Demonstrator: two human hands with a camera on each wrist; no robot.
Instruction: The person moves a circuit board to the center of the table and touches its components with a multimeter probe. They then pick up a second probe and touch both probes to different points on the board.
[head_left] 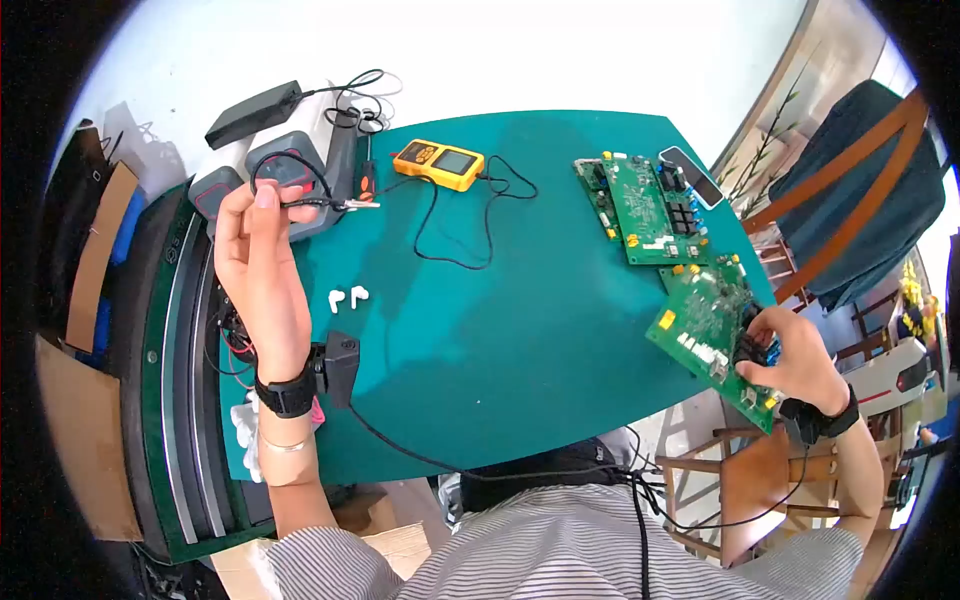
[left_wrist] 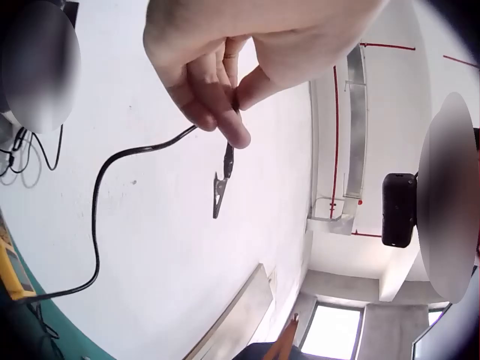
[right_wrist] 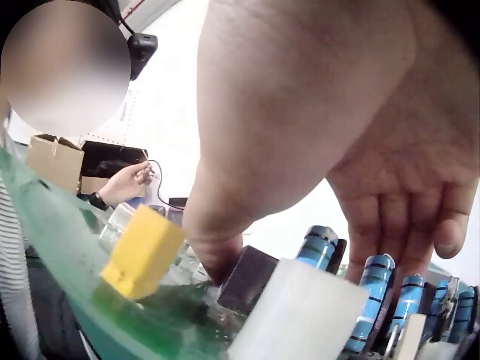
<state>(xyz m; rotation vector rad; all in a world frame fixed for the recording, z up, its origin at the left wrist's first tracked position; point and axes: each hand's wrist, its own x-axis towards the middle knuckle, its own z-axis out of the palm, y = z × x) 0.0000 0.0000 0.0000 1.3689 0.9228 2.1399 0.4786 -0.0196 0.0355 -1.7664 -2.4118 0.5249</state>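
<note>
Up at the left of the head view, my left hand [head_left: 262, 270] pinches a black lead between thumb and fingers. A small metal alligator clip [left_wrist: 219, 196] sticks out past the fingertips in the left wrist view. The lead links toward a yellow handheld meter [head_left: 440, 165] on the table. At the table's right edge, my right hand [head_left: 800, 362] grips a green circuit board [head_left: 700, 320] by the black parts along its side, and the board is tilted. Close up in the right wrist view are its yellow block [right_wrist: 144, 251] and blue cylindrical components [right_wrist: 371, 300].
More circuit boards [head_left: 650, 205] lie at the back right, beside a phone [head_left: 692, 178]. Two white earbuds [head_left: 348, 297] lie on the green table [head_left: 520, 340] near my left wrist. Grey machines [head_left: 290, 150] with a black power adapter [head_left: 255, 112] stand at the back left.
</note>
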